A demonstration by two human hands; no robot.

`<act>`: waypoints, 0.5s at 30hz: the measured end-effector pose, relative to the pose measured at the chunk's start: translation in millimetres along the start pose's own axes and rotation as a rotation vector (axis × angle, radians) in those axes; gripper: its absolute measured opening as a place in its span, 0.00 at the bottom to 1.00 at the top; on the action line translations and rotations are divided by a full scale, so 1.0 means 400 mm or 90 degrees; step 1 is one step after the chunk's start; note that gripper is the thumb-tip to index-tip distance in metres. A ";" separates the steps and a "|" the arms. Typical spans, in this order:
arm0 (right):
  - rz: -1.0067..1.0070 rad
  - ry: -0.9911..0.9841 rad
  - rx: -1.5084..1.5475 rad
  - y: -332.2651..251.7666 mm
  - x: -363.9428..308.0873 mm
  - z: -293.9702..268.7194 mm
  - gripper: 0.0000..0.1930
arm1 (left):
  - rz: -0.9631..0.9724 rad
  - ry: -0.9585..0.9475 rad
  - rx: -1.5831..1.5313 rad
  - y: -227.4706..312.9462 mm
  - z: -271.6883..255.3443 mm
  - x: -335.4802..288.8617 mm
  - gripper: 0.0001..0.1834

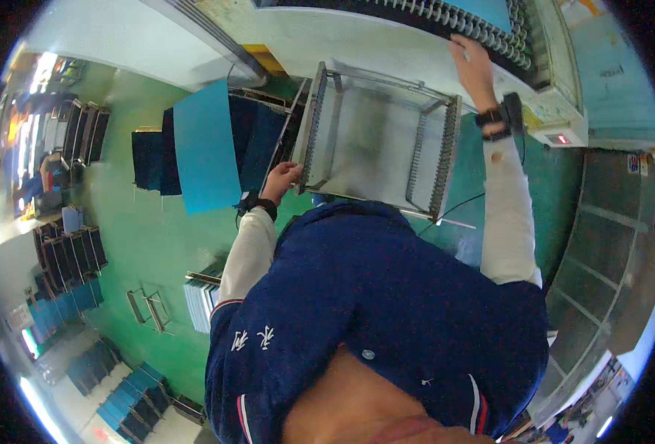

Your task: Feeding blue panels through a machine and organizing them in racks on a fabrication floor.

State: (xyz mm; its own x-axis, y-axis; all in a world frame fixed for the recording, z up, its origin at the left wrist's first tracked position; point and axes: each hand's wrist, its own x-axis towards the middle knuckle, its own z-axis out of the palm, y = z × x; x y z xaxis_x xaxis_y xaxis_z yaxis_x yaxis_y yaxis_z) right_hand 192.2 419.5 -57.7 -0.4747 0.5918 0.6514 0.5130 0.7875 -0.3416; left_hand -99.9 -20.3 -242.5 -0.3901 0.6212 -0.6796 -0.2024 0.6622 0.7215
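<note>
My left hand (283,180) is at the near left corner of a metal rack (452,148), its curled fingers closed on the frame. The rack has toothed or spring-like rails on its left and right sides, and no panel shows in it. My right hand (473,68) reaches forward past the rack to the edge of a roller conveyor (446,16). Its fingers are stretched out, with nothing seen in them. A blue panel (486,9) lies on the rollers at the far end. Left of the rack, a large blue sheet (205,148) leans against dark panels (257,137).
A machine with a small red display (562,139) stands at the right, with a grey slatted structure (601,259) nearer. A black cable (453,211) runs by the rack. On the green floor (142,251) at left are an empty frame (148,309) and several panel-filled racks (72,255).
</note>
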 end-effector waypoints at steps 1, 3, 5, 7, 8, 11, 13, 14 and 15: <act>0.130 -0.088 0.064 -0.025 -0.068 -0.019 0.20 | 0.001 -0.014 0.002 -0.011 -0.008 0.016 0.29; 0.290 -0.220 0.196 -0.035 -0.217 -0.046 0.16 | -0.012 -0.050 0.012 -0.023 -0.014 0.050 0.32; 0.395 -0.265 0.291 -0.066 -0.378 -0.085 0.15 | -0.015 -0.048 0.064 -0.020 -0.005 0.070 0.34; 0.569 -0.283 0.337 -0.127 -0.530 -0.111 0.15 | -0.034 -0.089 0.095 0.030 0.008 0.060 0.38; 0.667 -0.301 0.358 -0.134 -0.624 -0.108 0.15 | 0.003 -0.080 0.107 0.019 0.011 0.077 0.39; 0.883 -0.369 0.532 -0.153 -0.880 -0.095 0.20 | 0.016 -0.133 0.112 -0.027 0.003 0.152 0.44; 0.996 -0.538 0.441 -0.218 -0.958 -0.093 0.27 | 0.041 -0.114 0.108 -0.034 0.007 0.167 0.44; 1.010 -0.529 0.441 -0.261 -0.962 -0.094 0.27 | 0.050 -0.108 0.148 -0.005 0.018 0.156 0.43; 1.073 -0.518 0.449 -0.306 -0.964 -0.086 0.29 | 0.046 -0.117 0.156 -0.009 0.021 0.161 0.43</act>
State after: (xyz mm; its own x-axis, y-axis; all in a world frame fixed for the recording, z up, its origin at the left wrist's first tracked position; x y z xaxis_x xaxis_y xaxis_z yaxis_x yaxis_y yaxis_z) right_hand 337.1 88.9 -243.6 -0.1630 0.4368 -0.8846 0.4850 -0.7454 -0.4574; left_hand -116.9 20.8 -290.0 -0.2219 0.7214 -0.6560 0.0519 0.6805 0.7309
